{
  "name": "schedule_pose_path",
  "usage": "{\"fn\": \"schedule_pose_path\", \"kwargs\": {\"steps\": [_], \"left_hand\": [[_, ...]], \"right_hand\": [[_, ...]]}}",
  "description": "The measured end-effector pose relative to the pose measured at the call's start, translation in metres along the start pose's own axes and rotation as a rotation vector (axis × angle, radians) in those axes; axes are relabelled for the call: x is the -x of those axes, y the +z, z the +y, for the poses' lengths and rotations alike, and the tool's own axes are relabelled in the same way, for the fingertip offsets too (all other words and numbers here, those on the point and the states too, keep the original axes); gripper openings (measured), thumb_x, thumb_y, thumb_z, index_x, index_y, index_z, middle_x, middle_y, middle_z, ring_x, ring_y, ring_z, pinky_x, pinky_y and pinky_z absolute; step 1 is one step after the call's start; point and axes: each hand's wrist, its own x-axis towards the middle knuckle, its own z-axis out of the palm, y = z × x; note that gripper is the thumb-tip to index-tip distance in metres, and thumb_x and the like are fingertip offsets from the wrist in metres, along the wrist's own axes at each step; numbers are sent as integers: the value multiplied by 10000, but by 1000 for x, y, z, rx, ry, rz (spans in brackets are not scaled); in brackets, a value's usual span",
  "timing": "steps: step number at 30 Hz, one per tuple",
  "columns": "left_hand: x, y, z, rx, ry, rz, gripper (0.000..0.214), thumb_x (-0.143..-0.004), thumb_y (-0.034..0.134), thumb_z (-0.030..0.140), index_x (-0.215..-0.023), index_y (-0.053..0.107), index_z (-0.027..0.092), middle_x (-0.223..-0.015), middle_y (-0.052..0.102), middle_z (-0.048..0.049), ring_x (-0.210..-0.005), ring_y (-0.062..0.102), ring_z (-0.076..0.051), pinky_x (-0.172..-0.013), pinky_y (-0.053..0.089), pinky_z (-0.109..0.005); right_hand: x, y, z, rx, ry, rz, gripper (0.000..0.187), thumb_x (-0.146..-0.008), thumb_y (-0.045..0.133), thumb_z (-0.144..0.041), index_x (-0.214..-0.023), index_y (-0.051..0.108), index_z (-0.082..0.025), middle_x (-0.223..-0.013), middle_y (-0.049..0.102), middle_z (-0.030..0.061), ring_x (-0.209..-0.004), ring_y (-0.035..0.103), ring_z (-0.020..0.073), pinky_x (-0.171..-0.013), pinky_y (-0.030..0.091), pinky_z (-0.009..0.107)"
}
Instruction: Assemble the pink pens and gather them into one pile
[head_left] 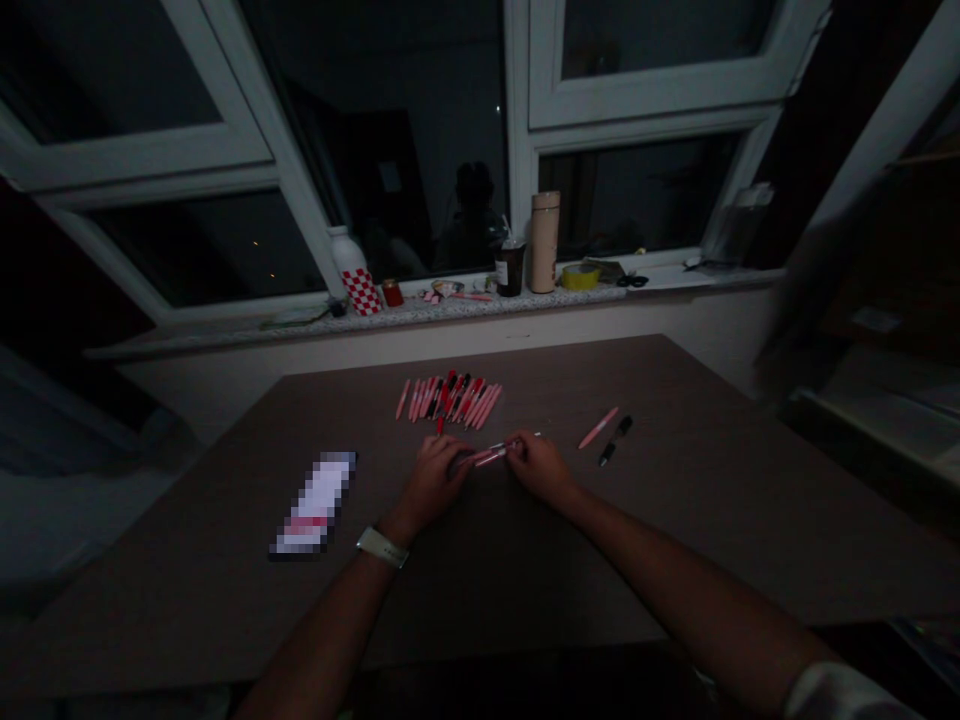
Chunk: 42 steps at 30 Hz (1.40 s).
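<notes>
Fingers (459, 470) of both hands clamped on a pink pen (487, 456) | left hand (429, 484) and right hand (536, 468) close together over the brown table (675, 520) | fanned row of pink and black pens (448, 398) just ahead | loose pink pen (598, 428) and black pen (615, 440) to the right

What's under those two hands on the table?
Pink pens lie under the left hand and right hand on the brown table. The hands cover parts of them, so how many cannot be seen.
</notes>
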Motion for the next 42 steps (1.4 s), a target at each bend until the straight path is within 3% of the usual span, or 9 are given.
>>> {"fn": "schedule_pose_path", "kwargs": {"steps": [13,17,21,25,31,36,42], "left_hand": [[1,8,9,3,45,-102,294,-928,537,429,-1136,618,237,-1054,627,-51,-1002,526,-224,-890,394,-383],[3,11,12,-57,44,-127,366,-898,560,489,-1142,607,219,-1049,613,-65,-977,520,-236,-840,391,-374],[5,12,14,-93,29,-134,301,-941,502,434,-1115,597,208,-1024,610,-66,-957,510,-236,-786,384,-356],[6,11,12,-126,11,-115,239,-951,490,384,-1041,606,195,-1009,596,-70,-952,501,-240,-760,374,-354],[5,12,4,-56,-38,-22,228,-977,438,361,-989,594,196,-1020,583,-60,-944,504,-217,-789,380,-354],[4,13,1,27,-53,41,240,-992,404,366,-978,573,196,-972,615,-45,-928,521,-211,-794,374,-349],[4,11,3,57,-43,58,228,-990,419,365,-989,571,195,-969,627,-40,-928,530,-207,-798,364,-341]], "right_hand": [[3,-1,1,15,-55,-49,159,-849,536,-179,-981,625,-170,-681,632,-1,-635,589,146,-585,358,223],[4,0,2,-63,-34,0,213,-847,528,-208,-1053,561,-164,-667,619,-13,-629,606,161,-581,391,232],[3,-1,2,-146,7,69,192,-862,527,-271,-1025,513,-169,-690,653,7,-643,636,179,-598,428,253],[1,-6,3,-235,-11,128,218,-891,518,-362,-1006,530,-177,-719,674,19,-618,644,171,-584,450,252],[0,-10,2,-348,-26,77,305,-888,546,-406,-1072,606,-169,-724,703,29,-616,669,171,-573,489,249],[2,-7,-5,-382,-80,1,234,-859,604,-360,-1001,671,-187,-850,742,53,-695,704,181,-640,536,266],[4,-9,-12,-304,-126,7,161,-834,655,-331,-900,715,-198,-848,754,55,-762,708,198,-694,536,280]]}}
